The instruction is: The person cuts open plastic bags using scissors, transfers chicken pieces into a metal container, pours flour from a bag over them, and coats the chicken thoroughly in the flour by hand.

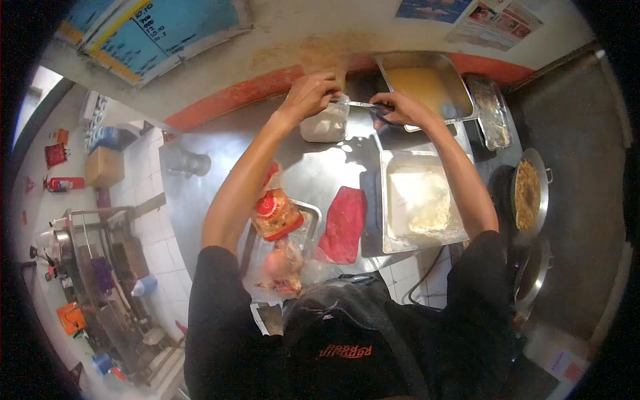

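My right hand [399, 109] is closed around the dark handles of a pair of scissors [363, 105], whose metal blades point left toward my other hand. My left hand [312, 97] is closed at the blade tips, its fingers pinched together; what they grip is too small to make out. Just below that hand, at the back of the steel table, stands a clear container or bag with white contents [325, 125]. To the right of the scissors is a deep steel pan [472, 100] with yellowish contents.
Nearer me are a tray with white powder and a pale lump [393, 243], a red cloth [343, 227], a printed food package [277, 213] and a plastic bag of meat-like pieces [283, 267]. Right of them are a foil-like tray [490, 113] and a pan of brown food [527, 190].
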A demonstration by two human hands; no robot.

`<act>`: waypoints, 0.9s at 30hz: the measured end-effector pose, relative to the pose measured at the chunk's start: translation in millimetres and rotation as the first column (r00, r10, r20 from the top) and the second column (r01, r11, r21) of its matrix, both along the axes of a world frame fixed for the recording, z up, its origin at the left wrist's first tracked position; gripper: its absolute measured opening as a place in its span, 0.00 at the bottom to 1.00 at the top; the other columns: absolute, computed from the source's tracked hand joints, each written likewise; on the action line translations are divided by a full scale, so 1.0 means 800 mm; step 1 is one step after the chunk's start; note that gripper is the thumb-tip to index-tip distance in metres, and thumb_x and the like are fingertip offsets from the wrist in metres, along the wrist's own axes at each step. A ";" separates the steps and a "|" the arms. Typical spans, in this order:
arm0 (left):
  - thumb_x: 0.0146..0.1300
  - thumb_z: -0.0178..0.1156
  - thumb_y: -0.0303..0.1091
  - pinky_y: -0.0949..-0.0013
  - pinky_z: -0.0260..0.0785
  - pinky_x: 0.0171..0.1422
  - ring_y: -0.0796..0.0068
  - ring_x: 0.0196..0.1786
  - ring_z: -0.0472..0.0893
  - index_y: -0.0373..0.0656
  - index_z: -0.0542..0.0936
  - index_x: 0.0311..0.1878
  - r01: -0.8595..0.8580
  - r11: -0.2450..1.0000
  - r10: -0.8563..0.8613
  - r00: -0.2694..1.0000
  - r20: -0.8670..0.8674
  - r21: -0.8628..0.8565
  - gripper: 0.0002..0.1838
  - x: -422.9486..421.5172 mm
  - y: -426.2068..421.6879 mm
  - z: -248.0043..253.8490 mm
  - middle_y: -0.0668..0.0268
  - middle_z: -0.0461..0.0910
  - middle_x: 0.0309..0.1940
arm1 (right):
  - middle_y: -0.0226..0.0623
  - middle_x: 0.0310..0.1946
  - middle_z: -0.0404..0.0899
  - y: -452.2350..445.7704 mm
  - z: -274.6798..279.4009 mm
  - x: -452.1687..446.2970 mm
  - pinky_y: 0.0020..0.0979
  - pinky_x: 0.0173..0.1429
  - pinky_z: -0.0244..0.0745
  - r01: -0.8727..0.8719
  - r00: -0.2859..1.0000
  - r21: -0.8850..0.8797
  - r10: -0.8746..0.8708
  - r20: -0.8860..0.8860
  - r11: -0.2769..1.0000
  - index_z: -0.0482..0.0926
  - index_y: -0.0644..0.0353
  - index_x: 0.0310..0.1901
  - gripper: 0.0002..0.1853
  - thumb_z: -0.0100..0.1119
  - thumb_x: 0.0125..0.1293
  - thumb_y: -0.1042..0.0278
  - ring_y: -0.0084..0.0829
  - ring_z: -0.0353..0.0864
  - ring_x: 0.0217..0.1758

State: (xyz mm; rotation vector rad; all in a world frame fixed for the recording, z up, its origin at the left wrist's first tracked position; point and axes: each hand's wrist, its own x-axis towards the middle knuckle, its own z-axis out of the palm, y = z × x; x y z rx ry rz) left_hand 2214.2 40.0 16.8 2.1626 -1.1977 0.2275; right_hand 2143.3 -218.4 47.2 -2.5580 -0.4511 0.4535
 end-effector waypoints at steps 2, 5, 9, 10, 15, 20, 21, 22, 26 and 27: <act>0.54 0.59 0.31 0.58 0.68 0.44 0.54 0.41 0.76 0.37 0.80 0.36 -0.017 1.000 0.017 1.000 -0.018 -0.005 0.09 0.006 -0.004 -0.002 0.58 0.76 0.34 | 0.38 0.25 0.77 -0.012 -0.018 0.004 0.36 0.38 0.69 0.009 0.999 0.056 -0.012 0.045 0.998 0.78 0.55 0.47 0.33 0.76 0.41 0.46 0.38 0.76 0.31; 0.54 0.58 0.32 0.59 0.68 0.46 0.53 0.42 0.75 0.36 0.80 0.35 -0.003 1.000 0.003 0.998 -0.056 -0.010 0.09 0.017 -0.010 -0.006 0.57 0.76 0.34 | 0.38 0.27 0.79 -0.015 -0.029 0.018 0.36 0.37 0.69 -0.004 1.000 0.089 0.002 0.023 0.996 0.78 0.53 0.48 0.32 0.76 0.41 0.45 0.37 0.77 0.32; 0.54 0.58 0.31 0.58 0.67 0.49 0.53 0.43 0.75 0.35 0.80 0.35 0.018 0.999 -0.020 0.999 -0.046 -0.047 0.09 0.026 -0.016 -0.008 0.55 0.76 0.34 | 0.42 0.28 0.81 0.009 -0.006 0.033 0.41 0.38 0.71 -0.052 0.993 -0.043 0.056 0.105 0.998 0.80 0.52 0.47 0.30 0.74 0.42 0.46 0.43 0.81 0.35; 0.54 0.58 0.31 0.58 0.67 0.49 0.53 0.43 0.75 0.35 0.80 0.35 0.021 0.999 -0.023 0.999 -0.044 -0.043 0.09 0.028 -0.016 -0.007 0.55 0.76 0.34 | 0.45 0.31 0.82 0.005 -0.008 0.042 0.42 0.39 0.72 -0.072 0.991 -0.029 0.075 0.113 0.997 0.80 0.53 0.46 0.29 0.73 0.43 0.48 0.47 0.81 0.35; 0.56 0.59 0.33 0.61 0.67 0.49 0.58 0.43 0.76 0.36 0.83 0.37 -0.140 0.963 0.078 0.963 -0.258 -0.231 0.11 0.033 -0.014 -0.026 0.55 0.79 0.33 | 0.46 0.34 0.82 -0.002 0.005 0.039 0.43 0.41 0.72 -0.080 0.988 -0.120 0.095 0.120 0.990 0.79 0.53 0.47 0.28 0.74 0.42 0.52 0.49 0.80 0.37; 0.55 0.62 0.34 0.62 0.66 0.47 0.60 0.40 0.76 0.37 0.84 0.35 -0.238 0.928 0.160 0.949 -0.272 -0.286 0.10 0.042 -0.003 -0.033 0.58 0.80 0.32 | 0.45 0.43 0.80 -0.029 0.024 -0.009 0.39 0.50 0.73 0.043 0.989 -0.078 -0.031 0.145 0.996 0.76 0.55 0.53 0.36 0.76 0.40 0.52 0.44 0.79 0.47; 0.53 0.63 0.33 0.62 0.66 0.44 0.61 0.37 0.76 0.38 0.84 0.33 -0.251 0.911 0.169 0.951 -0.258 -0.327 0.09 0.043 -0.003 -0.033 0.61 0.80 0.30 | 0.45 0.43 0.80 -0.024 0.028 -0.025 0.39 0.50 0.73 0.042 0.989 -0.077 -0.030 0.146 0.996 0.76 0.55 0.53 0.36 0.76 0.40 0.52 0.44 0.79 0.47; 0.53 0.63 0.33 0.62 0.66 0.44 0.61 0.37 0.76 0.38 0.84 0.33 -0.248 0.912 0.167 0.952 -0.256 -0.327 0.09 0.045 -0.003 -0.036 0.61 0.80 0.30 | 0.43 0.43 0.80 -0.020 0.031 -0.042 0.38 0.50 0.73 0.044 0.999 -0.020 -0.044 -0.001 0.999 0.76 0.56 0.52 0.36 0.76 0.39 0.52 0.43 0.79 0.46; 0.53 0.63 0.33 0.62 0.66 0.44 0.61 0.36 0.75 0.36 0.83 0.33 -0.228 0.910 0.105 0.934 -0.342 -0.345 0.09 0.045 -0.010 -0.044 0.59 0.79 0.30 | 0.42 0.42 0.81 0.022 0.004 -0.100 0.38 0.49 0.74 -0.015 0.991 -0.224 -0.016 -0.137 0.975 0.78 0.52 0.49 0.30 0.75 0.41 0.55 0.39 0.81 0.43; 0.53 0.63 0.33 0.62 0.66 0.44 0.60 0.35 0.75 0.36 0.83 0.34 -0.248 0.911 0.101 0.909 -0.405 -0.329 0.10 0.045 -0.009 -0.042 0.58 0.79 0.30 | 0.42 0.41 0.81 0.032 0.000 -0.104 0.37 0.49 0.73 -0.013 0.991 -0.270 -0.024 -0.130 0.963 0.79 0.51 0.48 0.28 0.74 0.42 0.56 0.39 0.81 0.42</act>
